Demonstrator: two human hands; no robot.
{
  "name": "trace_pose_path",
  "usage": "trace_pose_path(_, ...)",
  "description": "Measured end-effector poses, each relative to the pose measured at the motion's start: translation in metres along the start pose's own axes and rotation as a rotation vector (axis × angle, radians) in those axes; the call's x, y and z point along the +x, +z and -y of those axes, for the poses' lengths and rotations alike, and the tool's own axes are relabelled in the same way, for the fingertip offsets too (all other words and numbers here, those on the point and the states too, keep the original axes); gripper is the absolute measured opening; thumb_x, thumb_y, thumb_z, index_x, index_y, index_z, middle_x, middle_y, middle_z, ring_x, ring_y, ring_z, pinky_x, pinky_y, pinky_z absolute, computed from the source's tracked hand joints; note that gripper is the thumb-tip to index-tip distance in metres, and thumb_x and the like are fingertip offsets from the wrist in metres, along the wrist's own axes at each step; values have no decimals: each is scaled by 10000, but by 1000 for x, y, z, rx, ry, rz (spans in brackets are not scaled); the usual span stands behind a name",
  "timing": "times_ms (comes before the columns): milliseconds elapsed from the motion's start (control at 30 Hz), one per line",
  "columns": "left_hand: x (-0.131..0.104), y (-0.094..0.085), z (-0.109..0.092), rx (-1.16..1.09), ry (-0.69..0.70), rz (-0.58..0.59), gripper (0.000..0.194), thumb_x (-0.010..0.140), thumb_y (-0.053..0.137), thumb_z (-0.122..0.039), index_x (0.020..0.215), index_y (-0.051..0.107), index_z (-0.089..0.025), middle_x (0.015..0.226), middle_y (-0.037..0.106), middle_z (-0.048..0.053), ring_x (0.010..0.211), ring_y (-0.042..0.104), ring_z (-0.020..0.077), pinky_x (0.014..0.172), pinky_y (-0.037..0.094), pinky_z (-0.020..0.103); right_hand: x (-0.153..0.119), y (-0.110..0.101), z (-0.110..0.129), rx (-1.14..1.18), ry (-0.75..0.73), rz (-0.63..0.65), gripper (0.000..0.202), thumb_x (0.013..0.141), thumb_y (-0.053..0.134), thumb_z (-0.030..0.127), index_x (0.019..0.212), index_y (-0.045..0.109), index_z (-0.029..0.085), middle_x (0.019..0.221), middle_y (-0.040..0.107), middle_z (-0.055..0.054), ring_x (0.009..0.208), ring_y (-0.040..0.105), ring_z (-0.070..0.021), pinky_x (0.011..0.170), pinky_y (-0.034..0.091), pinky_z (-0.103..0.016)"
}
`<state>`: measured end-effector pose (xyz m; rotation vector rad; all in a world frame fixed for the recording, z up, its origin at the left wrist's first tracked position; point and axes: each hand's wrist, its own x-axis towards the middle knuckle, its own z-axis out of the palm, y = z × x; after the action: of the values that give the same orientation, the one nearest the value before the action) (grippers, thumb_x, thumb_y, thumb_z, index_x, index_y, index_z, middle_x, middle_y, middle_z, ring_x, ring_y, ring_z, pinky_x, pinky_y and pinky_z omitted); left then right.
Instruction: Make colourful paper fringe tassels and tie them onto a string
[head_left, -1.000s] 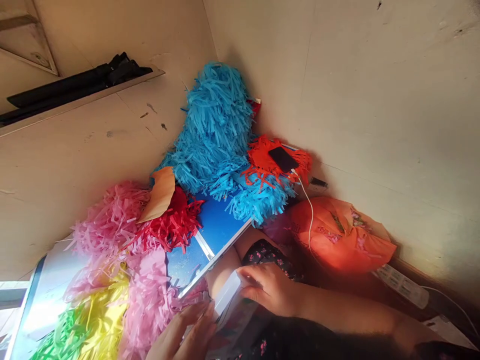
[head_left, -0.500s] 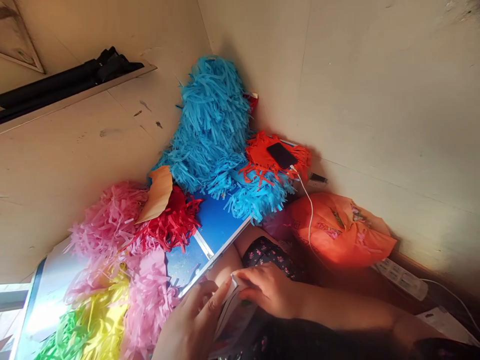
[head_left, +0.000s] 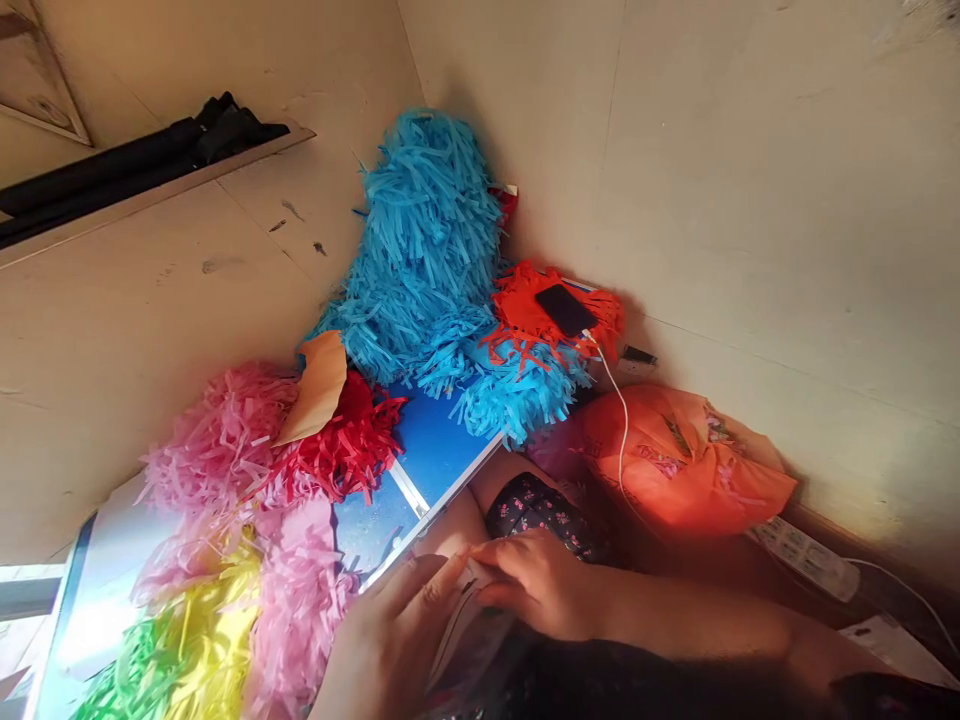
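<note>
Both my hands meet low in the middle of the view, above my lap. My left hand (head_left: 401, 625) is closed on the upper edge of a thin, pale, partly see-through sheet (head_left: 457, 620), perhaps a plastic bag. My right hand (head_left: 532, 580) pinches the same edge from the right, its fingertips touching those of my left hand. The lower part of the sheet fades into shadow over dark clothing. Just beyond my hands runs the metal edge of a blue table (head_left: 442, 435).
Blue fringed paper (head_left: 427, 240) is piled in the corner. A phone (head_left: 566, 310) on orange fringe has a white cable. Pink (head_left: 292, 600), red (head_left: 352, 440), yellow (head_left: 217, 640) and green fringes lie left. An orange bag (head_left: 682, 460) and power strip (head_left: 806, 560) are right.
My left hand has turned slightly, and its fingers have come over the top edge of the sheet, closer to my right fingertips. The surroundings look the same.
</note>
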<state>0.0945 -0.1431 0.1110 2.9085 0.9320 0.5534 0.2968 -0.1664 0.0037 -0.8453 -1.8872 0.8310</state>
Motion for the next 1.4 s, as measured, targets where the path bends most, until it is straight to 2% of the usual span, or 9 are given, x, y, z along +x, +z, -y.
trace_pose_path(167, 1, -3, 1, 48, 38, 19, 367, 1040, 322, -307, 1199, 638, -208, 922, 769, 54, 754, 743, 127, 648, 588, 174, 0, -1, 1, -1, 1, -21, 423, 1005, 480, 451, 1303, 572, 166, 1089, 745, -102, 981, 722, -212, 828, 547, -295)
trace_pose_path(333, 2, -5, -4, 84, 35, 35, 372, 1031, 320, -270, 1197, 643, -189, 914, 759, 70, 746, 736, 142, 629, 597, 200, -1, -2, 3, -25, 59, 44, 419, 994, 508, 445, 1303, 574, 170, 1108, 736, -107, 991, 711, -210, 842, 538, -296)
trace_pose_path(533, 11, -11, -14, 114, 93, 50, 371, 997, 361, -111, 1071, 712, -205, 968, 759, 75, 878, 733, 138, 780, 609, 205, 0, -2, 5, 39, 4, 11, 421, 997, 494, 431, 1312, 570, 162, 1070, 746, -102, 969, 719, -211, 826, 545, -295)
trace_pose_path(633, 12, -13, -16, 119, 113, 34, 387, 1021, 328, -141, 1025, 713, -189, 933, 764, 71, 861, 734, 122, 797, 604, 189, 0, -2, 5, 59, 2, 13, 417, 996, 492, 424, 1310, 569, 161, 1086, 745, -97, 979, 721, -223, 828, 549, -306)
trace_pose_path(833, 3, -9, -11, 30, 10, 18, 309, 1037, 372, -287, 1128, 649, -185, 936, 751, 73, 809, 726, 121, 724, 602, 191, -2, 1, 4, 62, 38, 65, 403, 1000, 474, 414, 1306, 567, 169, 1069, 740, -90, 982, 712, -219, 846, 543, -309)
trace_pose_path(967, 0, -7, -9, 68, 41, -13, 317, 1041, 349, -284, 1106, 644, -190, 890, 747, 64, 742, 721, 120, 657, 589, 183, -2, 2, 6, 57, 18, 33, 409, 1005, 457, 417, 1297, 573, 156, 1031, 749, -90, 949, 723, -217, 813, 548, -302)
trace_pose_path(1167, -11, -2, -6, 94, 27, -11, 344, 1034, 333, -245, 1199, 632, -212, 928, 737, 72, 754, 719, 138, 638, 589, 194, -1, 0, 8, 38, -29, -19, 398, 1009, 449, 430, 1275, 582, 165, 1003, 753, -80, 929, 724, -208, 797, 544, -287)
trace_pose_path(1300, -11, -8, -11, 31, -20, 75, 332, 1026, 373, -249, 1244, 616, -193, 981, 736, 97, 830, 728, 151, 713, 604, 211, -3, -1, 13, 51, -2, -7, 390, 1018, 426, 444, 1257, 592, 184, 1012, 750, -75, 930, 715, -195, 816, 536, -274)
trace_pose_path(1400, -6, -13, -14, -4, 10, 47, 310, 1013, 409, -210, 1233, 627, -211, 993, 747, 89, 879, 733, 150, 779, 605, 215, -5, -3, 18, 59, 8, 15, 429, 1021, 401, 472, 1271, 583, 175, 1017, 749, -87, 922, 714, -202, 826, 537, -282)
